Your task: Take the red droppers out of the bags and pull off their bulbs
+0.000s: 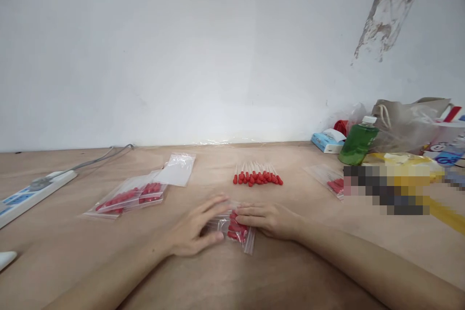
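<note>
While both forearms extend forward over the worktop point(203, 283), the left hand point(194, 227) is held palm-down at the left side of a clear zip bag point(237, 233) of red pieces, thumb spread well apart from its fingers. The right hand point(271, 219) lies across the bag's right side, fingers together; its thumb is hidden, so any grip cannot be told. Red-tipped sticks point(257, 177) lie beyond.

The right hand point(271, 220) partly hides the plastic bag point(234, 233).
</note>
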Demonstrator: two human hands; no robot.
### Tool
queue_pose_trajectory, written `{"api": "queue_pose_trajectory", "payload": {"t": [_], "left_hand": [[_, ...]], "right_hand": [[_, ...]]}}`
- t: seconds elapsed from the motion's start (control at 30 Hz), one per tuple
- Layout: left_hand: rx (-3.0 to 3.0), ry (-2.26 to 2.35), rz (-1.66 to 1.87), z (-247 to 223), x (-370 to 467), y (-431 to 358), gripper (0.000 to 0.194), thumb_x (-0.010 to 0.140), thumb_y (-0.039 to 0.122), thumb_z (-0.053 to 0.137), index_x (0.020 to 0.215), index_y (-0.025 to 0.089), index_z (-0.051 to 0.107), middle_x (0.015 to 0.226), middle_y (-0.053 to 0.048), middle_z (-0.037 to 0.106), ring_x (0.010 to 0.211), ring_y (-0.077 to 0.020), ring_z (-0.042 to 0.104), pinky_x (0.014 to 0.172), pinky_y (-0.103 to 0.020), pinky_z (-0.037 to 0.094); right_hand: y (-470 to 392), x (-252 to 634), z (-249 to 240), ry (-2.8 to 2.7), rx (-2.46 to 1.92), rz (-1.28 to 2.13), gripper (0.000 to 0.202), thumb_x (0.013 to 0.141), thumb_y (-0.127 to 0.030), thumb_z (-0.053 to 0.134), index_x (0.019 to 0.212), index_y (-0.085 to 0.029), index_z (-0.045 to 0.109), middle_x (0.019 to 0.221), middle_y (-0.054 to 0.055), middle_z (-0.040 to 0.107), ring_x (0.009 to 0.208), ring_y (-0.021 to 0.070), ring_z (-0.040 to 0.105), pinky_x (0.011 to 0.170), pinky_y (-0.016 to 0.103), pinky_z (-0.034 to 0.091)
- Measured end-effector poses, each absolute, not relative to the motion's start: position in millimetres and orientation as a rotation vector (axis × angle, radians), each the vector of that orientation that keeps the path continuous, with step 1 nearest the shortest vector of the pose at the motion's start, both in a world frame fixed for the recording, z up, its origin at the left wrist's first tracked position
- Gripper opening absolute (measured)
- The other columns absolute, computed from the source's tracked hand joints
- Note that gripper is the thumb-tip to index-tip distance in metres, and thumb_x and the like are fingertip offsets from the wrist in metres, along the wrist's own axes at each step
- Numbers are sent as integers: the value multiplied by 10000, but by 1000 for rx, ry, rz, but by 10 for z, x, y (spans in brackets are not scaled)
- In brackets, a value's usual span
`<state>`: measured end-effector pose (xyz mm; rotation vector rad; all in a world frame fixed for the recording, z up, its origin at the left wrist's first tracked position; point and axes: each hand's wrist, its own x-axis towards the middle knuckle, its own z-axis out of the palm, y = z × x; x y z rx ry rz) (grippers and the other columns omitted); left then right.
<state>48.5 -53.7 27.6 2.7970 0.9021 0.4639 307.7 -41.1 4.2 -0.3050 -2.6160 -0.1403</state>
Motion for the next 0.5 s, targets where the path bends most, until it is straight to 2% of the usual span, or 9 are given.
{"api": "queue_pose_trajectory", "payload": {"t": [0.07,0.1,0.17,0.23,0.3,0.4,0.5], "left_hand": [[2755,854,391,216,521,-603,655,805,423,491,1365,239,205,1411,-64,265,1272,-219,280,1036,-375,285],[2727,895,401,189,533,-618,657,804,428,493,1365,240,208,1405,-66,281,1268,-222,289,1034,-385,289],[2675,1024,453,145,552,-634,586,820,418,472,1345,250,272,1375,-65,341,1249,-221,328,1022,-397,310],[2654,1122,519,114,568,-647,522,828,406,463,1314,259,340,1351,-63,380,1228,-224,360,1008,-408,331],[2659,1163,584,93,590,-662,513,827,396,467,1307,259,352,1341,-65,395,1214,-227,380,996,-415,349],[2666,1209,610,64,633,-681,523,828,393,466,1315,251,339,1338,-75,398,1213,-232,381,986,-429,362],[2658,1273,605,36,676,-698,534,830,402,458,1321,234,334,1337,-92,395,1213,-244,380,977,-443,368]], "right_hand": [[-368,3022,17,-2529,-504,-94,366,827,-94,366,1157,-186,495,1184,62,546,1123,148,465,947,317,379],[-360,3009,9,-2423,-686,-73,343,805,-106,399,1120,-178,513,1155,77,557,1078,163,492,913,335,394],[-377,3005,3,-2150,-1066,-13,247,761,-157,473,993,-150,558,1005,96,602,937,186,540,810,338,423],[-420,3010,17,-1982,-1318,110,139,748,-261,517,801,-152,587,793,60,609,769,177,542,695,305,418],[-466,3004,50,-1983,-1460,302,292,774,-398,482,623,-166,572,643,19,568,640,150,507,615,276,378],[-505,2951,121,-2030,-1526,612,446,785,-506,421,530,-167,557,566,-14,533,595,131,480,635,269,340],[-500,2877,169,-2004,-1528,848,374,762,-472,465,585,-172,603,580,-36,555,643,134,495,794,323,308]]}}
